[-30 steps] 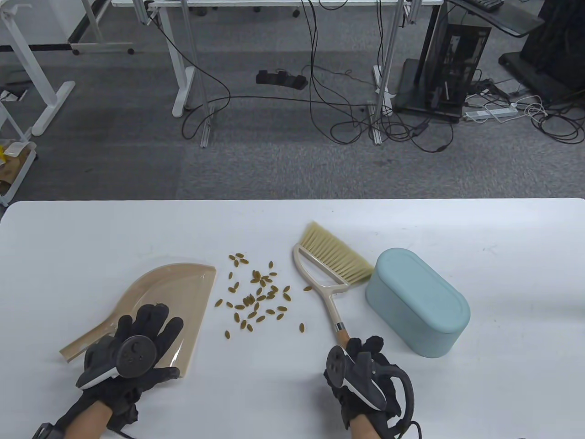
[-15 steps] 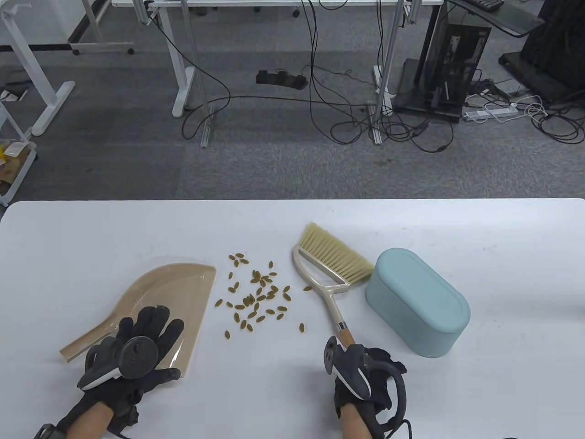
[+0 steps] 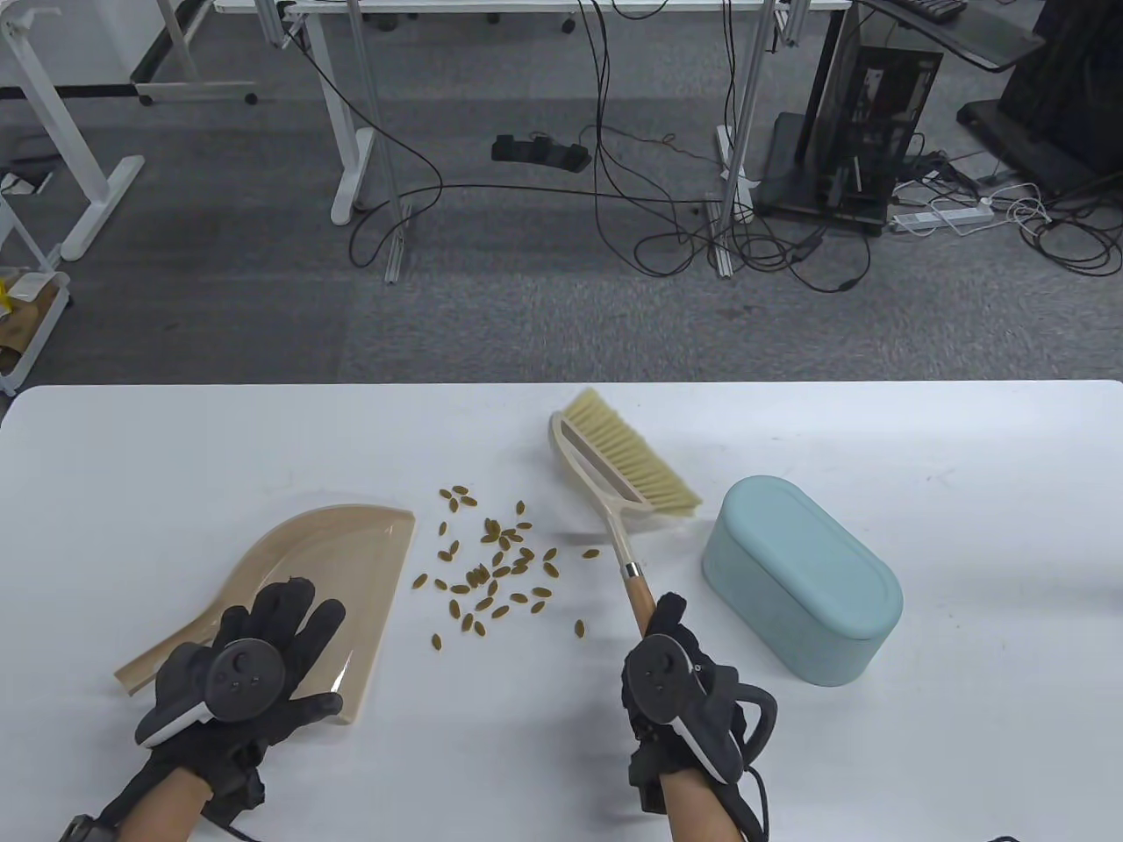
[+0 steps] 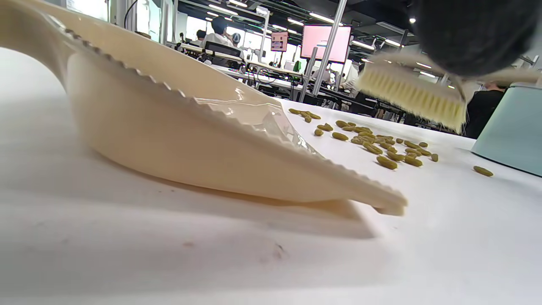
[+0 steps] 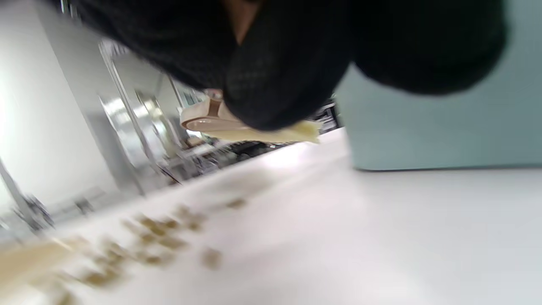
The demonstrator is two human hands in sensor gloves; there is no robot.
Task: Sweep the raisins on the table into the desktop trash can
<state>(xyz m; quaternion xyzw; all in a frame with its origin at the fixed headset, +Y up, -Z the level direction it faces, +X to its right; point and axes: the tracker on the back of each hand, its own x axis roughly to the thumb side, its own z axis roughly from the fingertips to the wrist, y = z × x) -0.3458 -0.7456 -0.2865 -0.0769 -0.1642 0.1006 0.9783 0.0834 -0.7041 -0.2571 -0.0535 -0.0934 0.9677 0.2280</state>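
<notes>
The white bench point(image 3: 965, 438) carries everything, and the big news is on its right half: the brush point(image 3: 627, 469) is up! A second ago it lay flat beside the trash can point(image 3: 803, 579); half a second ago the right hand point(image 3: 675, 693) was curling round the wooden end of the handle; now that hand grips the handle in a closed fist and the brush head has swung toward the bench's far edge. The left wrist view shows the bristles hanging clear above the surface.

The teal trash can sits unmoved toward the bench's right side, lid on, just beside the lifted brush.

Over on the left, the dustpan point(image 3: 325, 570) rests where it was, its open lip facing the spill. The left hand point(image 3: 241, 675) lies spread on the pan's rear, fingers fanned flat, pressing it down; it has drifted a touch toward the near edge, no more.

The raisins point(image 3: 496, 566) haven't budged: scattered mid-bench between the pan's lip and the brush, one straggler point(image 3: 579, 627) nearer the near edge.

My read: the pickup is done, no sweeping yet. Next comes dropping the bristles on the far-right side of the scatter and drawing them toward the pan.
</notes>
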